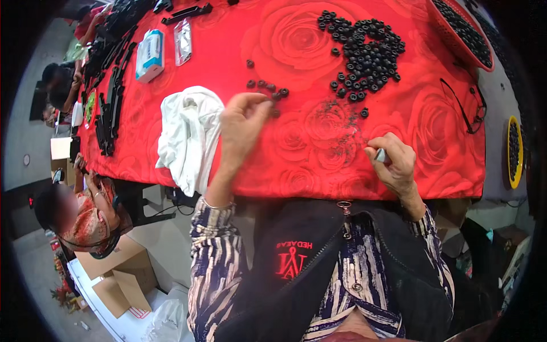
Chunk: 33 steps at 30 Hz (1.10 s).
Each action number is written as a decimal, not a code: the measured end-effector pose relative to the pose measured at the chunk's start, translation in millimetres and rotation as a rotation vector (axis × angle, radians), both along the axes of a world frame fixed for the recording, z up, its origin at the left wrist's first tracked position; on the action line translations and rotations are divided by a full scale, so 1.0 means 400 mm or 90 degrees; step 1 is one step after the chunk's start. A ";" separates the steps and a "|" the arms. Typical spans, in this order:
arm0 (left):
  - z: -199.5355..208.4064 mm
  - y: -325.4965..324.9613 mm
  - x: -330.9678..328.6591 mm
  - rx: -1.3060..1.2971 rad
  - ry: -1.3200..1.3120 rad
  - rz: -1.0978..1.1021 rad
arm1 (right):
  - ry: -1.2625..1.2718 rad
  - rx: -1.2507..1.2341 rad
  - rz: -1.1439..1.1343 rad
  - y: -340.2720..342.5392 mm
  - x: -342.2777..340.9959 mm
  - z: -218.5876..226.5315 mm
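Observation:
My left hand (245,122), slightly blurred, is over the red tablecloth (296,154) with its fingers curled into a pinch. Whatever it may hold is hidden. Next to its fingertips lie several small black ring-shaped parts (272,88), set apart from the others. My right hand (394,162) is closed around a small tool with a grey end (380,155); its exact kind does not show. Dark shavings (342,134) are scattered between my hands. Beyond them spreads a big loose pile of the same black parts (370,54).
A white cloth (188,131) lies beside my left forearm. Farther off are a blue-and-white pack (150,56), a clear packet (183,43) and long black pieces (111,102). Eyeglasses (468,111) and a red basket (450,40) of black parts are at the right. Another person (91,211) sits left.

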<state>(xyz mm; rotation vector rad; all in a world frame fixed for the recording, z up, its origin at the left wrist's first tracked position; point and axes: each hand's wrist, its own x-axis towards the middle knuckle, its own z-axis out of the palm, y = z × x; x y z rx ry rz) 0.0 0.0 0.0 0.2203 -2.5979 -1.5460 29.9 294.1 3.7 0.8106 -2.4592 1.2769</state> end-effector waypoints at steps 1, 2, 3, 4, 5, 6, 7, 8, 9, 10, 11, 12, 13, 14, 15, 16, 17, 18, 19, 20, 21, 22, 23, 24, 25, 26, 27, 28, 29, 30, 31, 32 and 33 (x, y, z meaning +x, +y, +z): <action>-0.007 -0.006 -0.023 -0.060 0.068 0.010 | 0.005 -0.004 -0.002 0.007 -0.009 -0.001; -0.021 -0.013 -0.044 -0.095 0.082 0.030 | 0.009 -0.008 -0.003 0.015 -0.014 0.001; -0.003 -0.037 -0.026 -0.101 0.069 0.003 | -0.005 -0.015 -0.029 -0.019 0.031 -0.003; 0.016 -0.017 -0.037 -0.160 0.112 -0.010 | -0.023 -0.017 -0.023 -0.011 0.022 -0.006; 0.033 0.004 -0.048 -0.218 0.156 -0.022 | -0.042 -0.019 -0.018 -0.003 0.012 -0.008; 0.045 0.036 -0.048 -0.070 0.131 -0.047 | -0.047 -0.017 -0.023 -0.003 0.010 -0.009; 0.037 0.062 -0.057 -0.066 0.132 -0.049 | -0.047 -0.013 -0.026 0.000 0.008 -0.009; 0.027 0.086 -0.071 -0.121 0.174 -0.124 | -0.050 -0.015 -0.028 0.003 0.007 -0.010; 0.021 0.109 -0.082 -0.179 0.215 -0.199 | -0.055 -0.018 -0.029 0.003 0.006 -0.011; 0.026 0.138 -0.090 -0.161 0.198 -0.227 | -0.054 -0.017 -0.031 0.002 0.005 -0.013; 0.019 0.160 -0.103 -0.161 0.199 -0.229 | -0.050 -0.018 -0.029 0.001 0.004 -0.014; 0.004 0.180 -0.118 -0.195 0.201 -0.221 | -0.047 -0.019 -0.030 0.002 0.004 -0.016; -0.008 0.197 -0.133 -0.230 0.203 -0.213 | -0.047 -0.018 -0.033 0.003 0.003 -0.017; -0.017 0.210 -0.144 -0.241 0.183 -0.206 | -0.036 -0.017 -0.024 0.002 0.002 -0.018; -0.019 0.218 -0.153 -0.240 0.183 -0.210 | -0.025 -0.017 -0.018 0.003 0.000 -0.019; -0.020 0.225 -0.160 -0.233 0.132 -0.228 | -0.026 -0.018 -0.021 0.003 -0.001 -0.019; -0.019 0.229 -0.164 -0.226 0.081 -0.244 | -0.027 -0.016 -0.019 0.003 -0.002 -0.018; -0.014 0.233 -0.167 -0.226 0.080 -0.248 | -0.028 -0.013 -0.018 0.005 -0.002 -0.017; -0.006 0.234 -0.167 -0.196 0.044 -0.244 | -0.030 -0.014 -0.021 0.006 0.000 -0.016; -0.001 0.236 -0.164 -0.166 0.007 -0.239 | -0.036 -0.013 -0.020 0.006 0.003 -0.015; -0.010 0.236 -0.162 -0.166 0.007 -0.241 | -0.039 -0.012 -0.019 0.006 0.001 -0.014; -0.026 0.235 -0.155 -0.207 0.125 -0.245 | -0.039 -0.013 -0.020 0.006 0.000 -0.014; -0.034 0.233 -0.147 -0.246 0.243 -0.247 | -0.032 -0.008 -0.014 0.004 0.000 -0.014; -0.023 0.237 -0.138 -0.245 0.243 -0.252 | -0.027 -0.003 -0.015 0.007 -0.001 -0.015; 0.003 0.237 -0.120 -0.109 0.156 -0.258 | -0.030 -0.003 -0.017 0.009 -0.001 -0.016; 0.028 0.236 -0.102 0.026 0.068 -0.260 | -0.041 0.002 -0.013 0.012 -0.002 -0.015; 0.049 0.229 -0.086 0.028 0.064 -0.264 | -0.054 0.006 -0.011 0.014 0.000 -0.014; 0.070 0.215 -0.068 0.211 -0.091 -0.279 | -0.061 0.007 -0.013 0.015 0.001 -0.013; 0.078 0.208 -0.049 0.393 -0.248 -0.287 | -0.058 -0.007 -0.016 0.017 0.000 -0.012; 0.069 0.204 -0.024 0.470 -0.260 -0.280 | -0.055 -0.021 -0.017 0.014 0.001 -0.009; 0.065 0.204 -0.001 0.472 -0.268 -0.278 | -0.063 -0.020 -0.018 0.010 0.002 -0.005; 0.062 0.205 0.020 0.557 -0.280 -0.267 | -0.060 -0.061 -0.017 0.003 0.002 0.001; 0.056 0.206 0.039 0.642 -0.288 -0.253 | -0.055 -0.102 -0.014 -0.002 0.001 0.008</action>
